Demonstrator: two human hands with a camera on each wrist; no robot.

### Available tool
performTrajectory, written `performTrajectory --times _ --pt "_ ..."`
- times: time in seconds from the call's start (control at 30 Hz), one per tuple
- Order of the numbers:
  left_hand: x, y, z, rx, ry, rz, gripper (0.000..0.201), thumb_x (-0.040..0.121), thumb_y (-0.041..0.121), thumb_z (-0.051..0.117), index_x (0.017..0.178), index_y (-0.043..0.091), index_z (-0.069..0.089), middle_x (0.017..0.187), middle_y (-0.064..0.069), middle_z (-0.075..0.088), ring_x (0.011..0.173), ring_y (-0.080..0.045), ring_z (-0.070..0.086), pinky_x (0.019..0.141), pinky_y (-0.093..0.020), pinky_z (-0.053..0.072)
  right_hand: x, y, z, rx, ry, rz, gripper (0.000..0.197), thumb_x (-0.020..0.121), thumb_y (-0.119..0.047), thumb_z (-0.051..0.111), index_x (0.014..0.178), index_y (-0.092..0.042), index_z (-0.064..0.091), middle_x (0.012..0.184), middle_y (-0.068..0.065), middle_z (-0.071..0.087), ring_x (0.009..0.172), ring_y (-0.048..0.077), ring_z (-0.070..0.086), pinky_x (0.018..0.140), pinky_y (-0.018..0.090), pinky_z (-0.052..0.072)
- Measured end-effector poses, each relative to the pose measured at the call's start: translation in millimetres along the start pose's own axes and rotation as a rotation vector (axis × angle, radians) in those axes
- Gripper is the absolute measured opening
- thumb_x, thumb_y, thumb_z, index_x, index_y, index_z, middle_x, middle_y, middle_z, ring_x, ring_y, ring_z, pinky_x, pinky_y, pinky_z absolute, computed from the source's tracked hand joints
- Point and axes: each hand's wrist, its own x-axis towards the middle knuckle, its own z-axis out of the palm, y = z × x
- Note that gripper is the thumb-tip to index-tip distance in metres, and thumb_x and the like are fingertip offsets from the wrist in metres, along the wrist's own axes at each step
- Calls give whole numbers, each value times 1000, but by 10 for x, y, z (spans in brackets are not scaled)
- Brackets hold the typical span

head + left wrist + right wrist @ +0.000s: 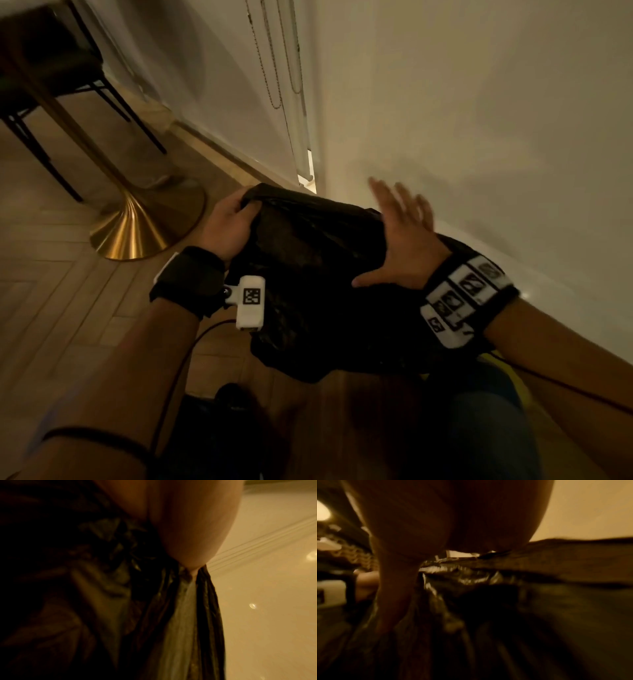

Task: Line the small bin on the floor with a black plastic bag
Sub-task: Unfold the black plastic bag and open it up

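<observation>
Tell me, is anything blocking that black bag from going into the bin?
I cannot say: no bin shows in any view. The black bag hangs above the wooden floor, its edge in the left hand grip, with the open right hand on its far side.

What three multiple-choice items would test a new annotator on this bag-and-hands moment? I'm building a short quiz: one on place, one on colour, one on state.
1. Where does the left hand hold the black plastic bag?
A. At its upper left edge
B. At its bottom corner
C. Nowhere; it hangs free

2. What colour is the flared table base on the floor?
A. White
B. Gold
C. Blue

3. How is the right hand?
A. Curled in a fist round the bag
B. Flat with fingers spread, at the bag's right side
C. Resting on the floor

Answers: 1 A, the head view shows the fingers curled over the bag's top left rim. 2 B, it shines gold beside the wooden floor. 3 B, the fingers are straight and fanned, though blurred.
</observation>
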Motion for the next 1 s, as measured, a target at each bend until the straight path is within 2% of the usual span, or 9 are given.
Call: performTrajectory --times 0.1,0.17,0.33,0.43,0.53,0.67,0.73,0.83,1.0 --pt "-32 7 28 144 7 110 25 100 14 54 122 16 64 119 -3 66 113 -19 62 106 -43 48 217 2 146 31 -248 73 58 73 -46 68 126 -28 52 121 4 62 118 27 56 92 32 41" --pt "-94 -12 11 285 -24 85 42 89 25 71 129 24 57 124 0 62 112 -16 60 103 -40 50 291 116 156 252 -165 168 13 84 -17 53 91 -17 65 87 7 65 87 30 63 65 27 40" --pt "-333 -203 15 586 -269 -158 83 69 47 87 139 27 46 127 13 55 119 -12 53 79 -9 36 288 437 -36 788 103 490 30 93 -9 42 112 -9 66 104 8 65 93 28 60 79 34 47" --pt "-368 -361 15 729 -433 -147 60 85 27 78 140 20 53 129 4 58 121 -18 51 92 -19 33 265 653 -142 1048 178 631 36 88 -17 46 117 -15 67 108 7 69 103 30 64 93 43 51" --pt "-322 -465 -141 804 -291 -210 8 98 15 60 95 14 67 92 2 64 94 -23 55 72 -24 40 180 848 -303 1106 257 703 36 90 -19 47 120 -17 66 101 7 70 99 28 65 90 41 52" --pt "-281 -317 -360 174 103 -325 27 99 0 46 83 17 60 75 -4 68 66 -16 65 49 -16 49 -17 999 -495 797 285 700 35 92 -18 40 115 -13 66 118 14 65 104 33 62 93 44 50" --pt "-250 -223 -426 -88 148 -363 25 101 3 44 96 20 60 97 -11 68 77 -18 69 58 -21 53 -90 1108 -476 634 207 692 37 92 -18 37 115 -9 64 122 18 62 108 38 59 98 50 47" --pt "-242 -142 -481 -231 101 -348 24 101 7 44 98 21 63 79 0 76 63 -7 73 51 -16 54 -142 1229 -440 602 133 754 39 89 -28 37 111 -9 63 122 23 61 106 42 59 98 56 45" --pt "-286 -211 -773 580 -130 -341 11 90 31 71 96 23 76 87 2 75 89 -17 71 65 -24 50 -185 1319 -604 630 196 931 48 97 -25 30 130 6 48 133 28 51 121 43 50 103 49 40"
